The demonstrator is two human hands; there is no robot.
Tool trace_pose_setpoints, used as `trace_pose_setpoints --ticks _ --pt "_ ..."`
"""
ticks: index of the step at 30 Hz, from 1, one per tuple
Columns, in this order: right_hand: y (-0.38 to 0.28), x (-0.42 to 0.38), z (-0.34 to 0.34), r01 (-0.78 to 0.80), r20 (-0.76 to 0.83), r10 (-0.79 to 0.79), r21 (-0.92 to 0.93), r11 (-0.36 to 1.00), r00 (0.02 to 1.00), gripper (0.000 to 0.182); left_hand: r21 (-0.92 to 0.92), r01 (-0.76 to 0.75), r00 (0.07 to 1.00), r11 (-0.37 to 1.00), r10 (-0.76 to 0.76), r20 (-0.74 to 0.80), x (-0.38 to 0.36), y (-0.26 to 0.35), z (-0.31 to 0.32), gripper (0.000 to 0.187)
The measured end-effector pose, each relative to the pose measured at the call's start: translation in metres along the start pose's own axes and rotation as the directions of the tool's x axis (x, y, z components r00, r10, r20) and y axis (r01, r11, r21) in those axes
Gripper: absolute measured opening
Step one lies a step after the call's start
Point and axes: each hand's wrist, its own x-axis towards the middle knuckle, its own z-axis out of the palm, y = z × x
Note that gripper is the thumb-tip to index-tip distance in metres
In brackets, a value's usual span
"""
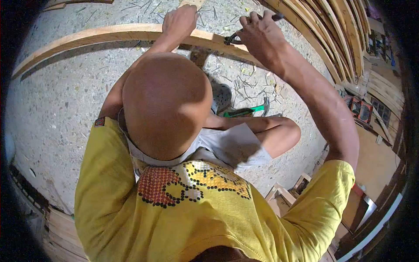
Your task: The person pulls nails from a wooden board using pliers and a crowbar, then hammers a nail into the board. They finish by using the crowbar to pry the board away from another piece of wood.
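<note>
A long wooden plank [118, 32] lies across the floor in front of me. My left hand [180, 21] is closed at its far edge, where a shorter piece of wood [192, 3] runs away from it. In my right hand [262, 37] is a dark pair of pincers [231, 40], its jaws at the plank's top and its handle end sticking out beyond the fingers. Between my legs and the plank lies a claw hammer [245, 111] with a green handle. Loose nails [246, 85] are scattered over the floor around it.
Long planks [323, 32] are stacked at the upper right. Beside them stands a red and black tool case [360, 110]. A handsaw [365, 212] rests at the lower right near wood offcuts [286, 194]. My bent knee [166, 105] rises in the middle. More boards [65, 231] lie lower left.
</note>
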Motion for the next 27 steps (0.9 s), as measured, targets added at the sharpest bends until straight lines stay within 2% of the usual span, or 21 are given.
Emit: trace_pose_setpoints --ticks 2,4,5,14,20,25,27 --pt "0.005 0.000 0.011 0.010 0.038 -0.012 0.053 0.999 0.999 0.032 0.021 0.061 0.996 0.998 -0.062 0.058 0.001 0.000 0.001 0.027" --pt "0.011 -0.007 0.024 0.086 -0.135 -0.069 0.119 0.989 0.988 0.027 0.031 0.060 0.996 0.998 -0.062 0.068 0.000 0.002 -0.001 0.027" --pt "0.009 -0.011 0.029 0.104 -0.170 -0.086 0.098 0.990 0.982 0.030 0.043 0.062 0.995 0.997 -0.065 0.076 -0.001 0.002 -0.002 0.027" --pt "0.012 -0.020 0.039 0.108 -0.216 -0.081 0.114 0.988 0.973 0.044 0.038 0.067 0.998 0.997 -0.066 -0.019 -0.005 0.002 -0.003 0.026" --pt "0.016 -0.028 0.049 0.112 -0.243 -0.083 0.109 0.988 0.967 0.052 0.036 0.085 0.996 0.996 -0.086 0.026 -0.006 0.002 -0.005 0.026" --pt "0.018 -0.033 0.062 0.112 -0.233 -0.081 0.123 0.986 0.969 0.054 0.011 0.089 0.996 0.996 -0.089 -0.005 -0.008 0.000 -0.003 0.025" --pt "0.022 -0.040 0.076 0.137 -0.208 -0.074 0.308 0.942 0.975 0.056 -0.007 0.073 0.997 0.997 -0.073 -0.022 -0.009 0.003 -0.004 0.025"
